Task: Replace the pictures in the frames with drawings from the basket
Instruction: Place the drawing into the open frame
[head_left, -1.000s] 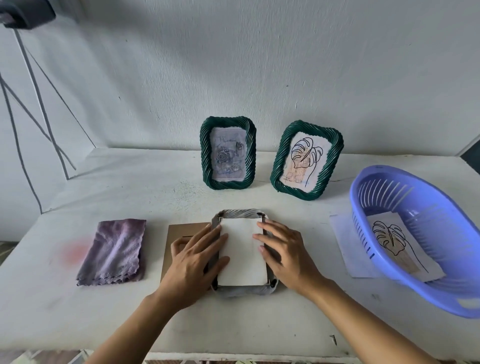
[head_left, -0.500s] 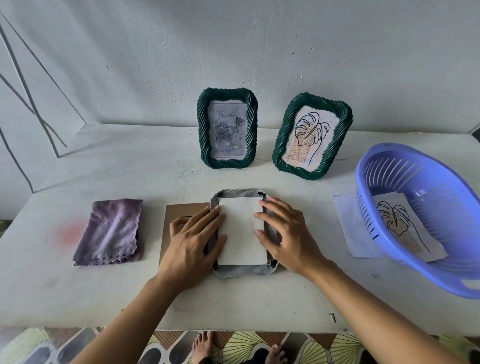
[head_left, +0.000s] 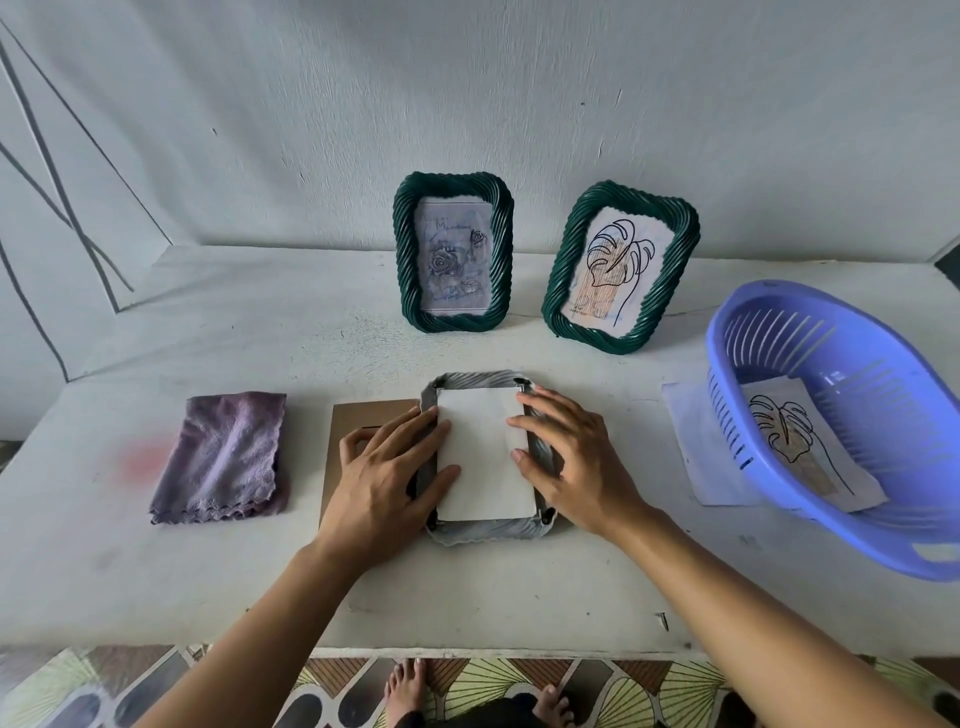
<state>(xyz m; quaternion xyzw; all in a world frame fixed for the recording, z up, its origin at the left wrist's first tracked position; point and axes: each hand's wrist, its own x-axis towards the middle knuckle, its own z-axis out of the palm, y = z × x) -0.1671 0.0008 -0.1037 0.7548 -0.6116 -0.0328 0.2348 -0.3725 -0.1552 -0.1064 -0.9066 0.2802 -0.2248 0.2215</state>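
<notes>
A frame (head_left: 485, 531) lies face down in the middle of the table, with a white sheet (head_left: 483, 457) laid blank side up in its back opening. My left hand (head_left: 387, 480) rests flat on the frame's left edge, fingertips on the sheet. My right hand (head_left: 576, 462) presses its straight fingers on the sheet's right side. A brown backing board (head_left: 358, 415) lies under my left hand. Two green woven frames stand at the back: one (head_left: 453, 252) with a faded rose picture, one (head_left: 621, 267) with a leaf drawing. The purple basket (head_left: 831, 332) at the right holds another leaf drawing (head_left: 795, 436).
A folded purple cloth (head_left: 223, 457) lies at the left of the table. A white sheet (head_left: 696, 447) sticks out from under the basket. A small screw (head_left: 663, 619) lies near the table's front edge. My bare feet show on the patterned floor below.
The camera has tilted down, so the floor and feet show. Both hands stay on the face-down frame, fingers shifting slightly over the white sheet.
</notes>
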